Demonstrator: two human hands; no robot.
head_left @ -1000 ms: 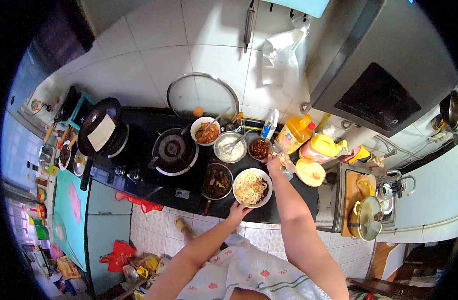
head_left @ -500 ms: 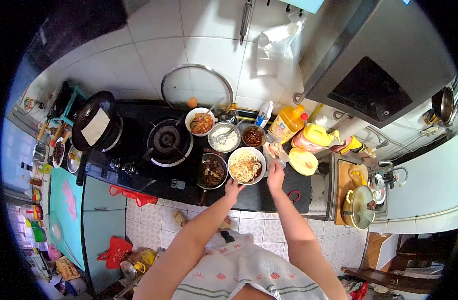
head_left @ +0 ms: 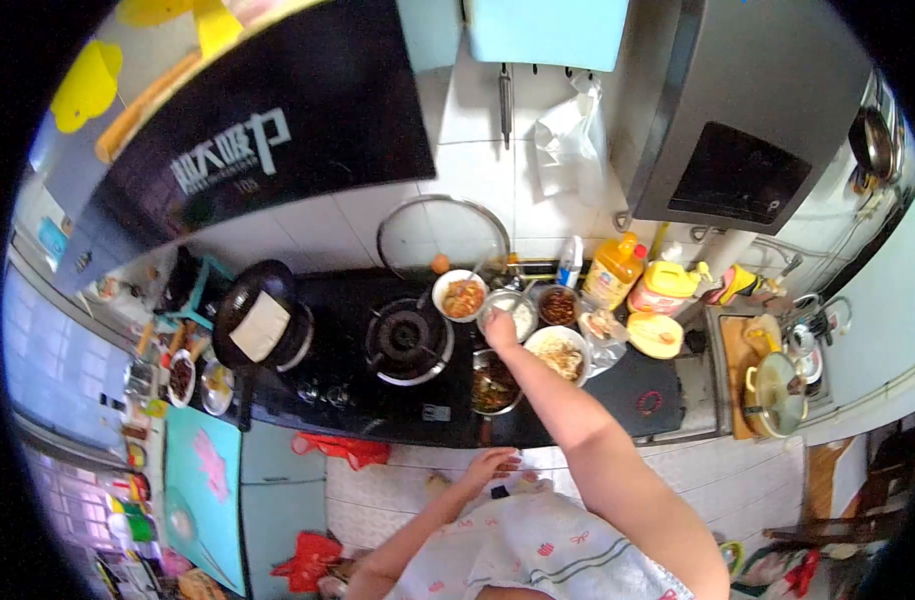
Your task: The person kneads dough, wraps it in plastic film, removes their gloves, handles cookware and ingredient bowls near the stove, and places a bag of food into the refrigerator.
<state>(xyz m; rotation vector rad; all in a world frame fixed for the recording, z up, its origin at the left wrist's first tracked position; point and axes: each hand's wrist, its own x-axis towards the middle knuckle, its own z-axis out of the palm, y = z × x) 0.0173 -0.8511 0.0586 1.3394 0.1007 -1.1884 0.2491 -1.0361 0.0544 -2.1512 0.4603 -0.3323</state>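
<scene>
My right hand (head_left: 499, 328) is at the left rim of the metal bowl of white food (head_left: 516, 310), its fingers curled closed. Whatever it may grip is hidden. Low in front of the apron is my left hand (head_left: 493, 468), open, fingers stretched out and holding nothing. Under my right forearm, the white bowl of noodles (head_left: 563, 352) stands on the counter. A pan of dark food (head_left: 493, 385) lies left of it. Behind are a bowl of reddish-orange food (head_left: 463, 297) and a bowl of dark red sauce (head_left: 558, 306). A plastic bag with pale food (head_left: 603, 327) lies to the right.
The stove burner (head_left: 410, 340) is left of the bowls, with a black wok (head_left: 258, 325) holding a pale sheet farther left. Oil bottles (head_left: 615, 270) and a yellow lid (head_left: 655, 335) stand right. A lidded pot (head_left: 775, 395) is by the sink. The range hood (head_left: 278, 130) hangs overhead.
Both hands have left the noodle bowl. My right hand has moved left to the metal bowl; my left hand has drawn back toward the apron. The view has shifted left and up.
</scene>
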